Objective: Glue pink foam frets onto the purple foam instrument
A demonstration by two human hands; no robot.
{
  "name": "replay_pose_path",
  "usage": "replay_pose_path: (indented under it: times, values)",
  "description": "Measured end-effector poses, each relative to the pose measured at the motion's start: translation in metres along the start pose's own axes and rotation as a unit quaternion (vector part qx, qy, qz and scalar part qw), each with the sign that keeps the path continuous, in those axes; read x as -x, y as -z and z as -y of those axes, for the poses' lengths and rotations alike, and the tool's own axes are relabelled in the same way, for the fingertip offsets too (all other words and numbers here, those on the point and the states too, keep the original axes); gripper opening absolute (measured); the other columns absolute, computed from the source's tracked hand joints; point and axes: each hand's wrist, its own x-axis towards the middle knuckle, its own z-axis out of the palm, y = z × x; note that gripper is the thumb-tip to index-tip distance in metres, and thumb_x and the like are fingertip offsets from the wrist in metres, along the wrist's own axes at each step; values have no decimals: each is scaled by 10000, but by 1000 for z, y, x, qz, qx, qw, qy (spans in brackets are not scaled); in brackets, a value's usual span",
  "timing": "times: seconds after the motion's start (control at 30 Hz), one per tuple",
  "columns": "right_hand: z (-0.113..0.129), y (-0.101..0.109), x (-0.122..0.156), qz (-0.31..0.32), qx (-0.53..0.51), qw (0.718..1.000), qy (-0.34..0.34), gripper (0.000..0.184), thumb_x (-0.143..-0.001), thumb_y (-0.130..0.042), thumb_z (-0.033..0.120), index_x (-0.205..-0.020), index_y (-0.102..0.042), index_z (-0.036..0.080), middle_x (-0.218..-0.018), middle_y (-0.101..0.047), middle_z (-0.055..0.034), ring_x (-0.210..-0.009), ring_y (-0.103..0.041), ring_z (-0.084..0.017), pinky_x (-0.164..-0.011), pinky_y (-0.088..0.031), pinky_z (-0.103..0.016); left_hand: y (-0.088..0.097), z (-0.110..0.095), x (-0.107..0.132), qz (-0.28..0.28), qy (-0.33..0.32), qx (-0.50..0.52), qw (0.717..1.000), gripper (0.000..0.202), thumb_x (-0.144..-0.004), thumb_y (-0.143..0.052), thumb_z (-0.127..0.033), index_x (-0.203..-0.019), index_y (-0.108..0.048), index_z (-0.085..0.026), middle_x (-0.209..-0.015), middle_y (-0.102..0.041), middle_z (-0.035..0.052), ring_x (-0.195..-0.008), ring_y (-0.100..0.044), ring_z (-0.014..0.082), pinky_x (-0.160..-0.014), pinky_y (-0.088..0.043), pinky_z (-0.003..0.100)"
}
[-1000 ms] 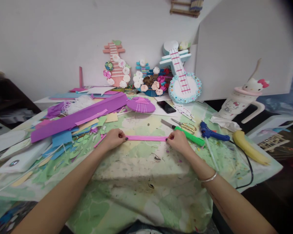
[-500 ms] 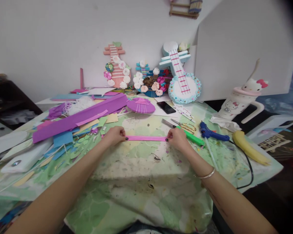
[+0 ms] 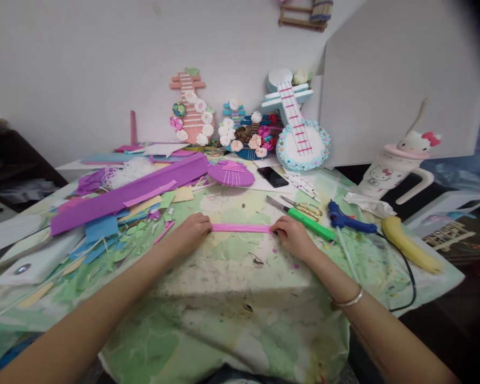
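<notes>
Since the earlier frames, the left hand (image 3: pixel 192 232) has slid a little to the right along the pink strip (image 3: pixel 242 228), so a shorter part of the strip shows between the two hands. The right hand (image 3: pixel 292 236) has come slightly lower and nearer.

Now the pink strip lies flat on the table (image 3: pixel 232 304), a little beyond the middle, stretched straight from left to right. The left hand covers its left end with the fingers curled closed over it. The right hand holds the right end in a narrow pinch of the fingertips. A bracelet (image 3: pixel 349 300) sits on the right wrist.

Just beside the right hand lies a green-handled knife (image 3: pixel 310 224), with scissors (image 3: pixel 302 205) behind it. A blue glue gun (image 3: pixel 346 218) and a banana (image 3: pixel 408 242) lie farther right. To the left of the left hand is a purple foam sheet (image 3: pixel 132 192) on a heap of coloured scraps. A black phone (image 3: pixel 272 176) lies behind the strip.
</notes>
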Motion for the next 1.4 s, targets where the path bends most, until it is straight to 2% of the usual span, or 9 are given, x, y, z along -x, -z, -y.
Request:
replay_pose_path:
  times: [0.13,0.27,0.43,0.57,0.67,0.8,0.93,1.2,1.4]
  values:
    - [-11,3,4,-8,3,1000,19,224,-799,-558,67,-838,-751,175,-846,-629,-76,-850,-543,-189,-773,-427,-297,0,7,2,14,-62,-62,996,291,-914,-398,-177,-808,-668,-154,-859,-642,104,-842,-568,203,-818,-440,349]
    - [-21,2,2,-20,7,1000,13,159,-788,-617,135,-800,-761,202,-851,-568,-74,-840,-520,-201,-757,-418,-321,-3,15,6,-14,-68,-50,996,301,-929,-374,-210,-872,-664,-152,-886,-633,105,-852,-567,198,-796,-459,330]
    - [-23,2,2,-14,-6,1000,4,173,-812,-574,138,-836,-739,184,-861,-540,-64,-836,-513,-185,-745,-409,-299,-12,21,9,-48,-80,-47,995,290,-929,-374,-226,-902,-654,-152,-909,-636,106,-866,-568,195,-820,-459,334]
    - [-20,3,1,-6,-12,1000,-14,137,-808,-562,150,-818,-699,149,-871,-552,-64,-850,-509,-180,-786,-396,-295,-16,19,7,-74,-60,-41,995,263,-917,-390,-226,-898,-639,-144,-902,-624,104,-874,-558,198,-842,-448,337]
    - [-21,3,-2,-1,-10,999,-41,104,-786,-578,165,-756,-674,138,-810,-548,-52,-804,-511,-175,-760,-393,-291,-14,19,7,-73,-22,6,997,236,-907,-397,-228,-893,-619,-148,-896,-604,83,-873,-555,182,-824,-449,306]
    - [-23,2,-7,8,-7,997,-71,91,-762,-589,151,-726,-671,135,-758,-543,-41,-751,-503,-168,-706,-381,-278,-10,27,6,-50,14,70,996,213,-894,-415,-247,-885,-613,-170,-893,-591,54,-844,-565,161,-781,-450,273]
    - [-23,1,-9,11,-5,996,-83,83,-746,-599,136,-708,-673,130,-734,-546,-40,-719,-498,-161,-677,-374,-272,-6,38,5,-20,6,102,995,221,-871,-405,-186,-884,-625,-182,-903,-609,49,-850,-580,153,-773,-450,263]
    - [-26,-2,-6,-1,7,999,-53,77,-764,-588,142,-722,-653,151,-757,-553,-56,-753,-509,-187,-703,-397,-303,-8,41,-3,-8,-35,9,999,207,-853,-385,-109,-848,-584,-162,-864,-597,49,-812,-568,155,-739,-446,256]
    - [-25,-4,4,-37,31,999,-10,124,-813,-485,110,-765,-589,157,-866,-534,-98,-838,-496,-218,-763,-425,-345,-7,42,-16,-13,-102,-118,988,183,-871,-395,-98,-820,-563,-150,-863,-583,87,-806,-494,205,-749,-393,327]
